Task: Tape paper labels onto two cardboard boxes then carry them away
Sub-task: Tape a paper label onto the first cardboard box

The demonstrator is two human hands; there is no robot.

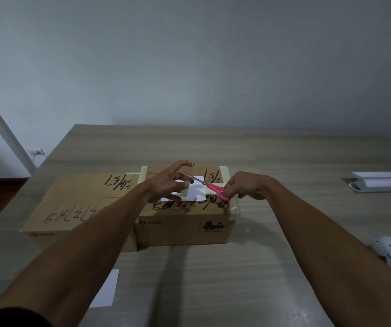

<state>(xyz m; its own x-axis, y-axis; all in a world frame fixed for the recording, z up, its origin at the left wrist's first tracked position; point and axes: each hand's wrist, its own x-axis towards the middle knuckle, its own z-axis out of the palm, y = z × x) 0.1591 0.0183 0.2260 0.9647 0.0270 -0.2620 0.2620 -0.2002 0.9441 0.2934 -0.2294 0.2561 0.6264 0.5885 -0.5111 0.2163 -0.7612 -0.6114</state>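
Gripping pink scissors (pixel 215 188), right hand (pixel 241 186) reaches forward.

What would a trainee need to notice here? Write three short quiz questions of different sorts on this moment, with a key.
1. True or false: the right hand grips the pink scissors.
2. Multiple choice: the white paper label being worked on lies on top of
A. the left box
B. the right box
C. the bare table
3. Short answer: what lies on the table near the left forearm, at the near edge?

Key
1. True.
2. B. The left hand is over that label, with tape by its fingers.
3. A second white paper sheet, lying flat on the table in front of the left box.
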